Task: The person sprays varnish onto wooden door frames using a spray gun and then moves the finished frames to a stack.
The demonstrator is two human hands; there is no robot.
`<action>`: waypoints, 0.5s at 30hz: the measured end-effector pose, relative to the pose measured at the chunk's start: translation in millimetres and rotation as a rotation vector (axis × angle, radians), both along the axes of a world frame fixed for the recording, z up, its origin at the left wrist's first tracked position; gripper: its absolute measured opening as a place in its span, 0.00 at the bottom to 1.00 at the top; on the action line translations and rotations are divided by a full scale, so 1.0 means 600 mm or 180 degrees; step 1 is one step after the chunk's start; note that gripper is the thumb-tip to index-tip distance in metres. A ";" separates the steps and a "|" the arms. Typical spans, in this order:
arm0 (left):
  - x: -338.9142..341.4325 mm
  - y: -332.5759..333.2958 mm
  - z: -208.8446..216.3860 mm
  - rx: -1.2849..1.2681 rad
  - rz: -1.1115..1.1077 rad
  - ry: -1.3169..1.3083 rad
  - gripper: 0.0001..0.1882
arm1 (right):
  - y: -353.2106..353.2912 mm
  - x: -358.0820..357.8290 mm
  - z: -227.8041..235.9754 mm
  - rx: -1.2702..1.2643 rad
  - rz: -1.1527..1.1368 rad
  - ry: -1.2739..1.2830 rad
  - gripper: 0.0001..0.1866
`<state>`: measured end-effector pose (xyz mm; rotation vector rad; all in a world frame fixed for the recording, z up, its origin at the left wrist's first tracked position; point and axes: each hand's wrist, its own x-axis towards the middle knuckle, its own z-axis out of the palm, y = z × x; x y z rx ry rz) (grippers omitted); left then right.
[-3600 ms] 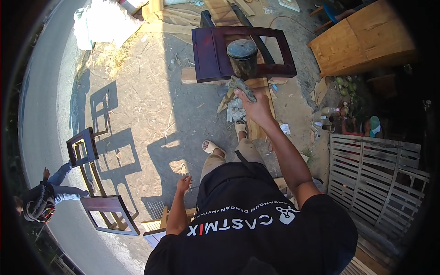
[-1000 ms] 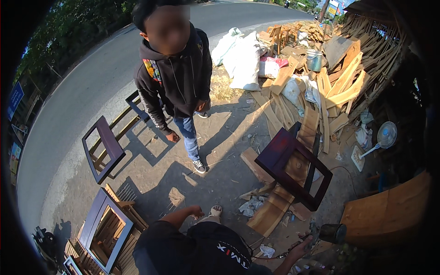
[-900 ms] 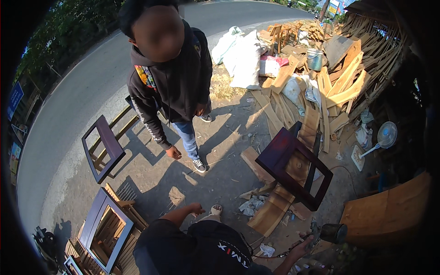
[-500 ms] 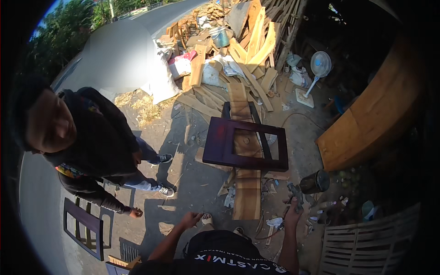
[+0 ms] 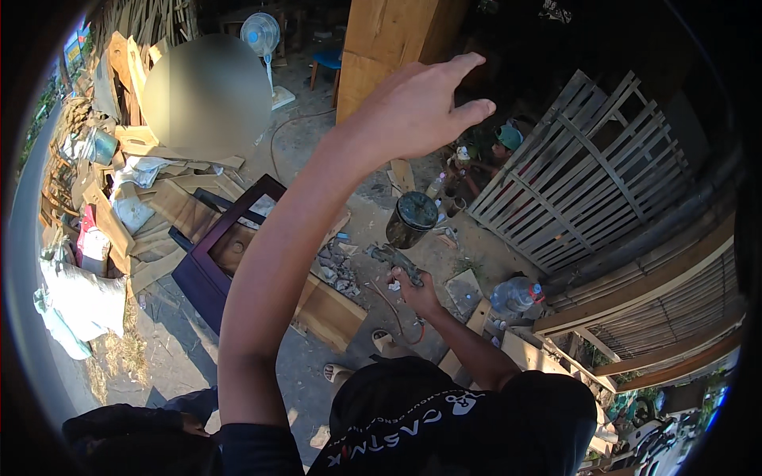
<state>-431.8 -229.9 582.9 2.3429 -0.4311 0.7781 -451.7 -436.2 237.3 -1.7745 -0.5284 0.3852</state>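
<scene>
My left hand (image 5: 417,107) is raised high across the view, its index finger and thumb stretched apart and nothing visible in it. Low in front of my body, my right hand (image 5: 418,293) is wrapped round the handle of a spray gun (image 5: 389,255). A reddish hose (image 5: 390,300) hangs by the gun. Just beyond it stands a dark, stained bucket (image 5: 413,220). Left of my raised forearm lies a dark purple wooden frame panel (image 5: 198,289), partly hidden by that arm. Underneath it a bare wooden plank (image 5: 337,313) sticks out toward my feet.
Scrap wood (image 5: 103,214) and sacks (image 5: 83,285) are heaped at the left. A fan (image 5: 260,36) stands at the back near a tall wooden panel (image 5: 381,51). Right are a slatted rack (image 5: 571,174) and water jug (image 5: 516,295). A person in a green cap (image 5: 510,137) is beyond the bucket; another's dark sleeve (image 5: 135,432) shows lower left.
The view has swung to the right. My left hand has risen from beside my body to high in front. My right hand keeps hold of the spray gun.
</scene>
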 end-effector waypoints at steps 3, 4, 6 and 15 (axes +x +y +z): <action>0.082 -0.070 0.075 0.0418 0.0138 -0.0007 0.39 | -0.008 -0.022 0.021 0.0055 -0.0289 0.0110 0.18; 0.108 -0.081 0.091 0.0395 0.0003 0.0089 0.37 | -0.011 -0.031 0.023 0.0041 -0.0498 0.0285 0.19; 0.145 -0.111 0.111 0.0584 -0.0081 0.0552 0.29 | -0.058 -0.029 -0.019 -0.0156 -0.0659 0.0327 0.20; 0.116 -0.073 0.076 0.0239 -0.0228 0.0077 0.35 | -0.047 -0.022 0.004 -0.0074 -0.0950 0.0531 0.23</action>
